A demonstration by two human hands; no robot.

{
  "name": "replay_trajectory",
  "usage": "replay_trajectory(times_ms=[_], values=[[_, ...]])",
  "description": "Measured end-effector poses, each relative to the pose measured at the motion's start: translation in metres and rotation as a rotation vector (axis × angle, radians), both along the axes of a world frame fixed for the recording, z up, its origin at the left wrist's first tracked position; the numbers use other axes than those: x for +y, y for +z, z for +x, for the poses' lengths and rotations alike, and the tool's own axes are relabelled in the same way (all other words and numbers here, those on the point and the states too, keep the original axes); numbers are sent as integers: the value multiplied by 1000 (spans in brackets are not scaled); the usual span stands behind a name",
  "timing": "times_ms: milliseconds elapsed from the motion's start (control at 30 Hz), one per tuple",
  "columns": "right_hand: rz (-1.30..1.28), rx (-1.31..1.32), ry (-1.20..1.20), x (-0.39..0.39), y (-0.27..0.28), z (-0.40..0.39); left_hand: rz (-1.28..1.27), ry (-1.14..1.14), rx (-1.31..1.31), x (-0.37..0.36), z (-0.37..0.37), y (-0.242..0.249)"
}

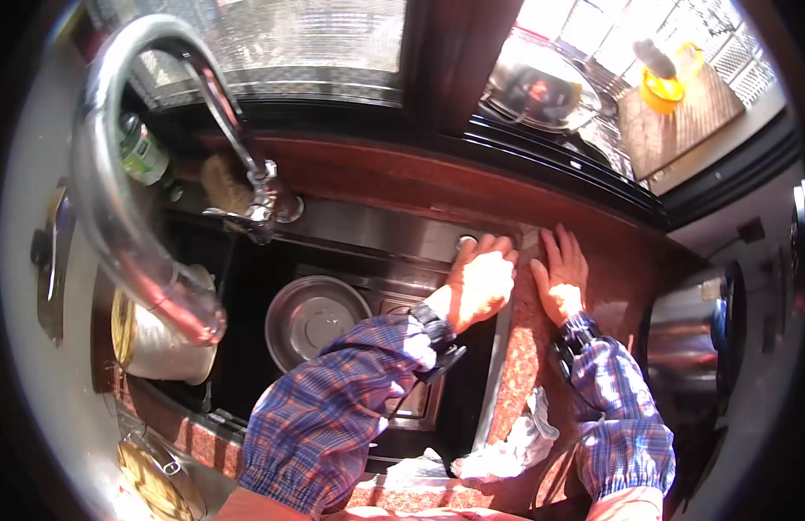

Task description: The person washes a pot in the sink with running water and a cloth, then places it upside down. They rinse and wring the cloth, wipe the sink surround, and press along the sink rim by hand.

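My left hand (479, 282) is at the back right corner of the black sink (246, 300), its fingers bent over the metal rim beside a small round knob (466, 241). What it holds, if anything, is hidden. To its right, my right hand (561, 276) lies on the red-brown counter (515, 373) with its fingers spread and nothing in it. A round metal bowl (317, 321) sits in the sink, left of my left forearm. White crumpled cloths (515, 443) lie at the sink's front right edge.
A tall chrome faucet (116, 174) arches over the left side. Near it are a metal pot (172, 347) and a green-labelled bottle (144, 152). A steel container (685, 334) stands at the right. Beyond the window are a wooden board (672, 130) and an orange item (661, 91).
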State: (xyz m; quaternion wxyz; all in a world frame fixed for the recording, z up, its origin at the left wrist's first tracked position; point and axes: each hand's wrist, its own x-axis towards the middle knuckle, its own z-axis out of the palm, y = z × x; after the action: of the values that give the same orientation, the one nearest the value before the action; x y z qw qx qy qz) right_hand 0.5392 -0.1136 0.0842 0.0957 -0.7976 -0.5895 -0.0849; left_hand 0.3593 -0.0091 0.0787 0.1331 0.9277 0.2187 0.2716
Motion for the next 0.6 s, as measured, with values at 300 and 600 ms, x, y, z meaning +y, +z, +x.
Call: replay_trajectory(times_ms=[300, 600], values=[[28, 13, -20, 0, -3, 0, -71, 24, -55, 0, 10, 5], [8, 13, -39, -1, -4, 1, -202, -28, -54, 11, 7, 4]])
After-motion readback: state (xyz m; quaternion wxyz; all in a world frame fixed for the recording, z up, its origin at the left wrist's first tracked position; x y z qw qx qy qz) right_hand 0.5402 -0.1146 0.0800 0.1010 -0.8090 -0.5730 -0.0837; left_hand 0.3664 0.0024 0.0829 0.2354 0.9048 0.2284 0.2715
